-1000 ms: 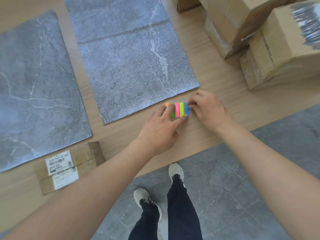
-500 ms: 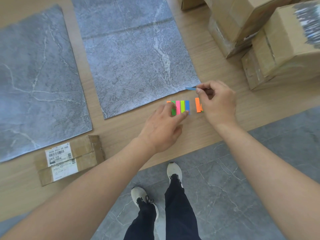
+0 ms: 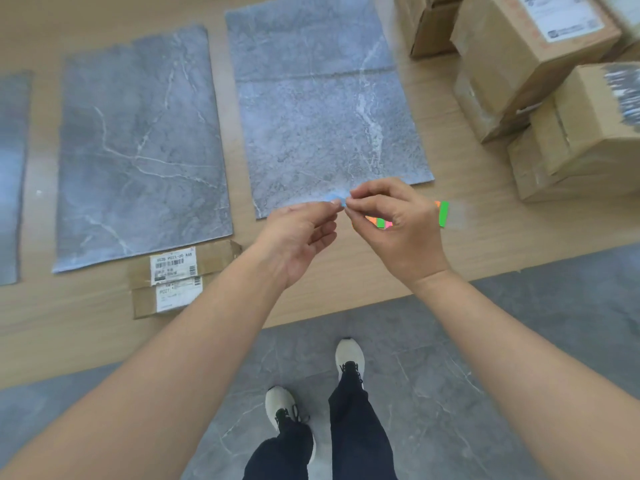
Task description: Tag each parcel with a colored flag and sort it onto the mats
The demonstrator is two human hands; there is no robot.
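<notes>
A small blue flag (image 3: pixel 336 197) hangs just above the table's front part, pinched between the fingertips of both hands. My left hand (image 3: pixel 301 233) holds its left end and my right hand (image 3: pixel 394 220) its right end. Under my right hand lies the pad of colored flags (image 3: pixel 381 222), mostly hidden. A separate green and orange piece (image 3: pixel 443 213) lies to its right. A flat brown parcel (image 3: pixel 176 278) with white labels lies at the front left, below the middle grey mat (image 3: pixel 138 150). The right grey mat (image 3: pixel 322 116) lies beyond my hands.
A third grey mat (image 3: pixel 10 174) shows at the left edge. Stacked cardboard boxes (image 3: pixel 519 53) fill the back right, with another box (image 3: pixel 581 140) nearer. The wooden table's front edge (image 3: pixel 346 308) runs below my wrists, and my feet stand on grey floor tiles.
My right hand peeled a blue flag off the pad and lifted it. My left hand left the pad and came up to take the flag's other end. The view shifted right.
</notes>
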